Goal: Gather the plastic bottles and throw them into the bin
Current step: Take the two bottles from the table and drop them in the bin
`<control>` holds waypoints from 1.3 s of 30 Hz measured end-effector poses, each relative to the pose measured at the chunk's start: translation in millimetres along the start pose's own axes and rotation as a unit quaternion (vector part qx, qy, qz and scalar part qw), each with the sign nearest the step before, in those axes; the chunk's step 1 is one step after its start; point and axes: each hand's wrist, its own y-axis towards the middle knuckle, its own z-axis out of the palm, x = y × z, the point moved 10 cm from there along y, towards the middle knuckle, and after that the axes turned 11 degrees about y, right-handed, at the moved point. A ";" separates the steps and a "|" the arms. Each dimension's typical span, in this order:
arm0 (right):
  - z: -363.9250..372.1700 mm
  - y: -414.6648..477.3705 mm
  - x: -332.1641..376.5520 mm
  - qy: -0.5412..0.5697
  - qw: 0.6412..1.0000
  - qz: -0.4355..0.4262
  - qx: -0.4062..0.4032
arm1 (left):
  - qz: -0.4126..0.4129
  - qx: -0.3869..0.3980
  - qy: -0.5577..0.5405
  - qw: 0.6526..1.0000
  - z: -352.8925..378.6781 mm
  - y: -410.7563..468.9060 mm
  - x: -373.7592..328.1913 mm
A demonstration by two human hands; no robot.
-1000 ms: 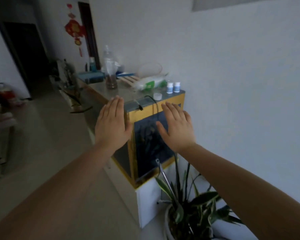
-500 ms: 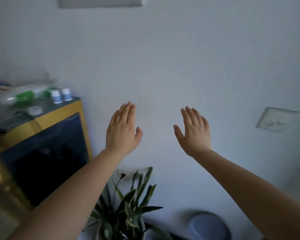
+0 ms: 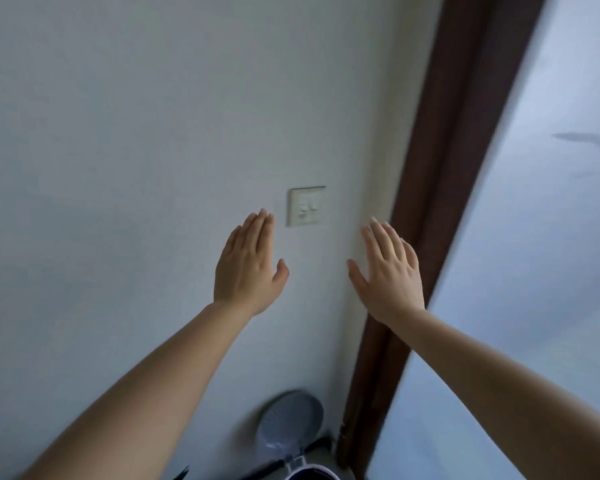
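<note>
Nothing gripped: left hand (image 3: 248, 268) flat and spread, fingers straight, thumb out, palm away; right hand (image 3: 387, 271) likewise flat and empty, just right of it, both raised before the wall.

Left to right: pale matt painted wall (image 3: 118, 150), faintly grainy; square white wall switch plate (image 3: 306, 206) between and above the two hands, blurred; dark brown door frame (image 3: 440, 150), smooth, running top to bottom at a slant; frosted pale blue panel (image 3: 551, 237) at far right.

Low and near, between the forearms: round grey pedal bin lid (image 3: 291, 419), raised against the wall, finely ribbed; dark rim of the bin (image 3: 310, 474) just at the bottom edge.

No plastic bottles in view. Judged step: searching, gathering not begun. Next move likely needs locating bottles elsewhere, then wrapping a hand round a light, smooth, crushable cylinder.
</note>
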 end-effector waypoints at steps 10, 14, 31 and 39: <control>-132.5 -171.3 -44.8 -0.149 0.959 0.231 -0.075 | 0.244 0.003 -0.179 0.953 -15.7 -50.3 -169.5; -201.9 -264.6 -30.1 -0.210 0.923 0.306 -0.098 | 0.335 0.000 -0.240 0.911 -65.2 -106.4 -236.5; -499.2 -739.0 243.2 -0.446 0.683 0.544 -0.198 | 0.594 -0.052 -0.438 0.673 -427.9 -516.7 -406.3; -557.6 -923.9 433.2 -0.498 0.529 0.650 -0.222 | 0.687 -0.040 -0.493 0.532 -574.2 -728.6 -387.6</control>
